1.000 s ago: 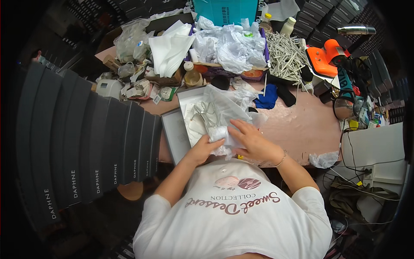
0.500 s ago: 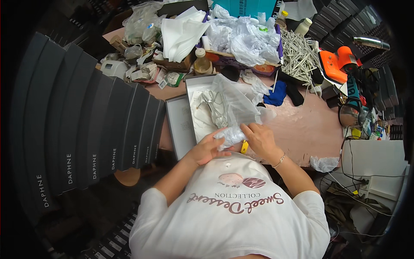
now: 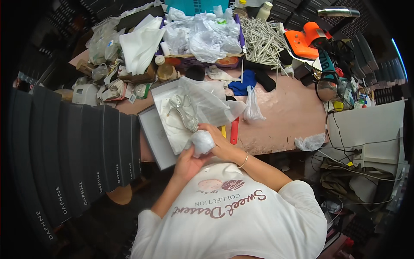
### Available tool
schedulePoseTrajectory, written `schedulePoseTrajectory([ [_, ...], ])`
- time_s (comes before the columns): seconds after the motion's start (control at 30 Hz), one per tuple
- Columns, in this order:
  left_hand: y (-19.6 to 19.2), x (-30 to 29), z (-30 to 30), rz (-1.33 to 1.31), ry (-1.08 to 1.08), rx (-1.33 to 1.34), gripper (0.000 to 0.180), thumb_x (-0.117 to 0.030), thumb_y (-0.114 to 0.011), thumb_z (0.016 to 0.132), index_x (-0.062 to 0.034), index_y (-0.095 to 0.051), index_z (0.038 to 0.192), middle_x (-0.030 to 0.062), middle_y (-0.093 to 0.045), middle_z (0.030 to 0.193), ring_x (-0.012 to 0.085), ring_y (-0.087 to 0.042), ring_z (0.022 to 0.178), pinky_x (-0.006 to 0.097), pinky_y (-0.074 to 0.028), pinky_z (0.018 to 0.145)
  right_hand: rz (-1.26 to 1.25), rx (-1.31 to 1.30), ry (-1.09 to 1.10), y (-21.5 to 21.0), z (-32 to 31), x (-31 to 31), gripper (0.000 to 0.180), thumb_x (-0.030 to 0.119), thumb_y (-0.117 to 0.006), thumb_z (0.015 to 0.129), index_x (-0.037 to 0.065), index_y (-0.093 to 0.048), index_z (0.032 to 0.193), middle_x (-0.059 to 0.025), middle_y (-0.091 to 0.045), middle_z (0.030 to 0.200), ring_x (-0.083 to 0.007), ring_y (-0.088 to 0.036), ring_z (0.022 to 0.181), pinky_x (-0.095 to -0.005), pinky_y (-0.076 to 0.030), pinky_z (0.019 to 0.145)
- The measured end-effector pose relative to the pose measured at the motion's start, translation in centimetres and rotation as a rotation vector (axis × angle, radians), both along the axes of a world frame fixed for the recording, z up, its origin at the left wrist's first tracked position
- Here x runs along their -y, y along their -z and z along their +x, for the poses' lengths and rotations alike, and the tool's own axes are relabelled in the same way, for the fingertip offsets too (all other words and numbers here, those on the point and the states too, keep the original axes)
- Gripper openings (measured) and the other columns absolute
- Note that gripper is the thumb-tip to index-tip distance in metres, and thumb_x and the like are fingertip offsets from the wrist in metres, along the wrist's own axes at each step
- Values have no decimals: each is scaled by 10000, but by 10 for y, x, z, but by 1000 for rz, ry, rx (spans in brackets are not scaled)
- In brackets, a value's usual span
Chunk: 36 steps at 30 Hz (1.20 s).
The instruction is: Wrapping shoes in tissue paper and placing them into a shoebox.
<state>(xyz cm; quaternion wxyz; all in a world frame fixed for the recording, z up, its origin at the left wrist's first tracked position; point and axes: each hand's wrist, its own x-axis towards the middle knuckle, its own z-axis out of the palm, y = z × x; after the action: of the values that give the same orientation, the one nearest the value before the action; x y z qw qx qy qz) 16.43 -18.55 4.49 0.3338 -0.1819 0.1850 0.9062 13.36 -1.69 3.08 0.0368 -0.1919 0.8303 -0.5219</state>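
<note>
Both hands are closed round a rounded white wad of crumpled thin wrapping [image 3: 202,143], just in front of an open shoe box. My left hand [image 3: 189,163] cups it from below and the left. My right hand [image 3: 220,144] curls over its far right side, fingertips close to the toe of a silver strappy high-heeled sandal [image 3: 186,114]. That sandal lies on white paper inside the shoe box [image 3: 171,144]. Translucent wrapping paper [image 3: 211,103] spreads over the box's right side. The grey lid [image 3: 156,136] sits along the left of the box.
Stacked dark shoe boxes [image 3: 69,151] rise at the left. A red handle [image 3: 234,131] and a white plastic scrap [image 3: 254,107] lie right of the box. Behind are a bin of crumpled plastic [image 3: 202,36], a pile of pale sticks [image 3: 263,43] and an orange device [image 3: 302,43].
The wrapping between my hands is now a rounder, tighter wad, nearer the sandal's toe. A white plastic scrap now lies right of the box, and the red handle shows. The view has shifted.
</note>
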Motion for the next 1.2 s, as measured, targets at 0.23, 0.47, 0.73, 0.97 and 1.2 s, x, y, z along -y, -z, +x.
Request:
schedulePoseTrajectory([
  [0.23, 11, -27, 21, -411, 165, -266, 294, -55, -524, 908, 15, -511, 1193, 95, -581, 1106, 193, -569, 1015, 332, -473, 874, 133, 421, -198, -37, 17, -96, 683, 253, -711, 756, 72, -410, 1341, -152, -495, 1243, -271, -566, 1005, -349, -488, 843],
  [0.47, 4, -40, 3, -761, -9, -331, 286, -11, -563, 867, 71, -523, 1138, 106, -591, 1054, 171, -575, 963, 291, -449, 885, 579, 134, 666, 72, 21, -229, 659, 152, -733, 711, 119, -450, 1304, -219, -425, 1281, -366, -539, 1044, -413, -467, 870],
  [0.73, 1, -71, 8, -794, 230, -469, 283, 5, -545, 870, 66, -516, 1145, 104, -579, 1063, 162, -552, 987, 279, -442, 874, 383, 324, 377, 126, 74, -219, 225, 163, -661, 765, 24, -625, 938, -210, -544, 1049, -373, -556, 948, -436, -462, 793],
  [0.97, -6, -55, -13, -860, 334, -542, 284, 15, -560, 858, 65, -540, 1137, 109, -593, 1069, 163, -563, 981, 286, -444, 884, 337, 234, 1603, 150, 169, -373, 343, 235, -671, 781, -24, -630, 1001, -311, -418, 1288, -413, -398, 1220, -413, -344, 1003],
  [1.2, -5, -65, -20, -878, 383, -647, 261, -1, -580, 856, 33, -570, 1115, 60, -599, 1027, 116, -550, 951, 247, -445, 844, 656, 366, 1078, 131, 133, -292, 376, 86, -685, 716, 23, -558, 1064, -202, -591, 1041, -389, -539, 1020, -447, -439, 841],
])
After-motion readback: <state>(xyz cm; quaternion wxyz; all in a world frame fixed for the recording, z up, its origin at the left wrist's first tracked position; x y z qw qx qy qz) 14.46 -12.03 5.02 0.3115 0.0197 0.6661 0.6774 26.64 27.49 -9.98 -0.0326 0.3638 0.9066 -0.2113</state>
